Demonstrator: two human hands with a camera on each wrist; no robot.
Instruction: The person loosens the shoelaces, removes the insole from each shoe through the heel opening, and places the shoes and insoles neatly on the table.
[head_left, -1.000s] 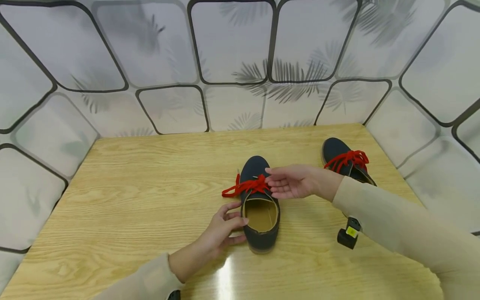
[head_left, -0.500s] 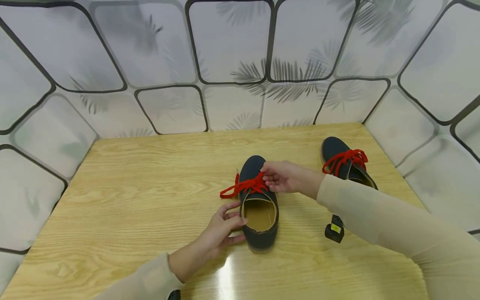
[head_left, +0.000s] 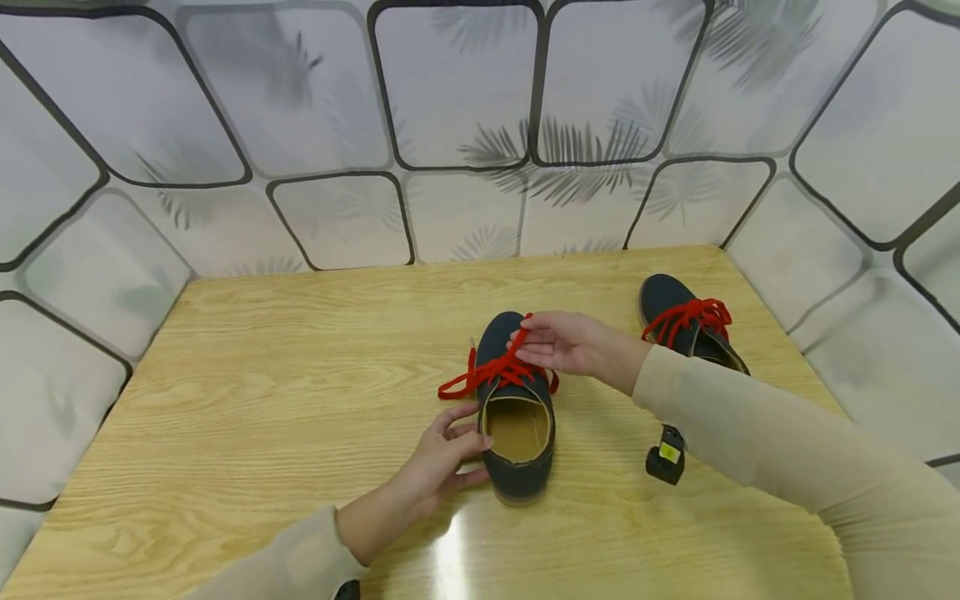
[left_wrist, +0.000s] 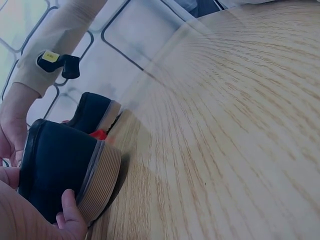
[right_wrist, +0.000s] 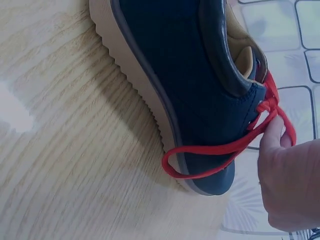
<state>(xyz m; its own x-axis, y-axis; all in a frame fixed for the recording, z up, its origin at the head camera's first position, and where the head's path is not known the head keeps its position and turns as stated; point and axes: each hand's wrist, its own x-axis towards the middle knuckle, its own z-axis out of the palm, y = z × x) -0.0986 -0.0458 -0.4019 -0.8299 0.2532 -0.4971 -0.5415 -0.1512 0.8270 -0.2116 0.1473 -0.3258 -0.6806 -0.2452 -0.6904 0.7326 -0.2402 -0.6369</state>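
Observation:
A dark navy shoe (head_left: 519, 482) with red laces stands upright mid-table, toe pointing away from me. My left hand (head_left: 442, 458) holds its left side near the heel, thumb over the collar and fingers along the outside. In the left wrist view, fingertips lie against the heel (left_wrist: 60, 165) and its ridged tan sole. Over the toe, my right hand (head_left: 573, 343) pinches one end of the red shoelace (head_left: 519, 340) and lifts it taut. The lace is tied in a bow; in the right wrist view a loop (right_wrist: 200, 150) hangs down the shoe's side.
A matching navy shoe (head_left: 663, 296) with red laces lies at the back right, partly hidden by my right forearm. Patterned fabric (head_left: 465, 212) walls in the back and sides of the wooden table (head_left: 262, 400). A small black camera (head_left: 665, 457) hangs from the right wrist.
My right hand has come left to the laces, taken one lace end and drawn it up toward the toe. A red loop now shows at the shoe's right. The left hand stays put.

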